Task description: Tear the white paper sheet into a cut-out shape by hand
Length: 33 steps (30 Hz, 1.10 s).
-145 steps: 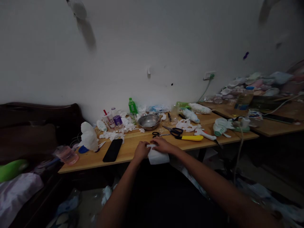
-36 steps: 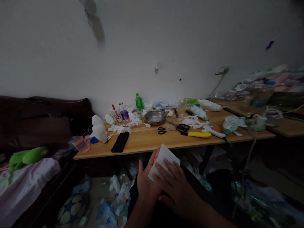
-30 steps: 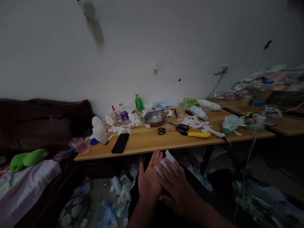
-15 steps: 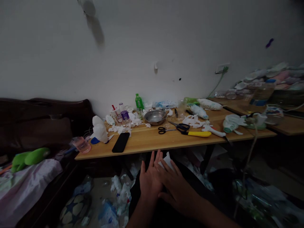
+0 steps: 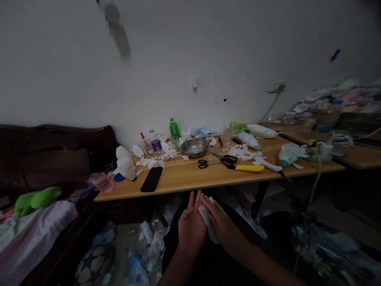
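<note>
Over my lap, below the table's front edge, my left hand (image 5: 192,226) is open, palm up with its fingers stretched out. My right hand (image 5: 224,226) holds a white tissue (image 5: 204,214) under its fingers, and its fingertips touch the fingers of my left hand. Part of the tissue is hidden beneath the right hand. On the wooden table (image 5: 178,176) ahead lie a black phone (image 5: 151,179), small scissors (image 5: 203,163), larger dark-handled scissors (image 5: 228,159) and a yellow-handled tool (image 5: 249,168).
A metal bowl (image 5: 195,147) stands mid-table among crumpled tissues. A green bottle (image 5: 174,128), a purple-labelled bottle (image 5: 156,143) and a tilted pink cup (image 5: 102,182) are to the left. A white corded tool (image 5: 268,163) lies right. Plastic litter and a ball (image 5: 94,265) cover the floor.
My right hand has shifted right and turned, uncovering more of the left palm and the tissue. The left thumb has folded inward. The things on the table have stayed in place.
</note>
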### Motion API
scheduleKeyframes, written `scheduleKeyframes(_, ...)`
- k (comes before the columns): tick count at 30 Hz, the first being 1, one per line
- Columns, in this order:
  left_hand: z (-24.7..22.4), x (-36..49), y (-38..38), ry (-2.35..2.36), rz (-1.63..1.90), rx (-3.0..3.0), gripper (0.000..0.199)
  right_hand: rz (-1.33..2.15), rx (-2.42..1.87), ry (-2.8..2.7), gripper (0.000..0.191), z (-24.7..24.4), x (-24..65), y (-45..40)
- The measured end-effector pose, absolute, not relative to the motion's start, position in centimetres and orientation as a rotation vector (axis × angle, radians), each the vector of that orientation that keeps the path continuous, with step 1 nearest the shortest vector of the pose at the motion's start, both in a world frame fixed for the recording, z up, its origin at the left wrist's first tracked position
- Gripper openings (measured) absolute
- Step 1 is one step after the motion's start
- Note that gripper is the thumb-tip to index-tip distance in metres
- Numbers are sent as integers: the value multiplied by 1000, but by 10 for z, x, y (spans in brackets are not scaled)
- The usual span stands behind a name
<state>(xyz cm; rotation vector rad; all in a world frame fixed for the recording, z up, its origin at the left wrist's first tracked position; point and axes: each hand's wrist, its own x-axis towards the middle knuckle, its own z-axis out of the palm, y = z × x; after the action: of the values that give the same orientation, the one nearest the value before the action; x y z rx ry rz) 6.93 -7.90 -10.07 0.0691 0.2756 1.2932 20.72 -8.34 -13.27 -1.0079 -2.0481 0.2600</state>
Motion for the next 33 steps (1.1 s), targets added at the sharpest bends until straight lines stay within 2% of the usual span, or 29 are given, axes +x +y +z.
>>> scheduleKeyframes(11, -98, 66, -80, 300, 1338, 60, 55, 154, -1032, -2052, 39, -126, 221, -74)
scheduleKeyframes(16, -91, 66, -85, 340, 1383, 37, 69, 195, -873, -2230, 44, -101, 226, -70)
scheduleKeyframes(21, -79, 67, -86, 356, 1453, 164, 53, 227, -792, -2305, 49, -77, 229, -63)
scheduleKeyframes(26, -62, 58, -104, 679, 1792, 294, 30, 134, -803, -2239, 44, -65, 239, -58)
scheduleKeyframes(27, -60, 57, -111, 752, 1740, 244, 27, 42, -784, -2192, 44, -65, 242, -60)
scheduleKeyframes(29, -58, 58, -127, 799, 1407, 142, 25, -203, -658, -2093, 44, -63, 246, -69)
scheduleKeyframes(31, -60, 64, -142, 704, 1075, 122, 33, -382, -525, -2013, 41, -62, 249, -82)
scheduleKeyframes(33, -63, 73, -151, 587, 945, 172, 41, -413, -491, -2000, 36, -61, 250, -97)
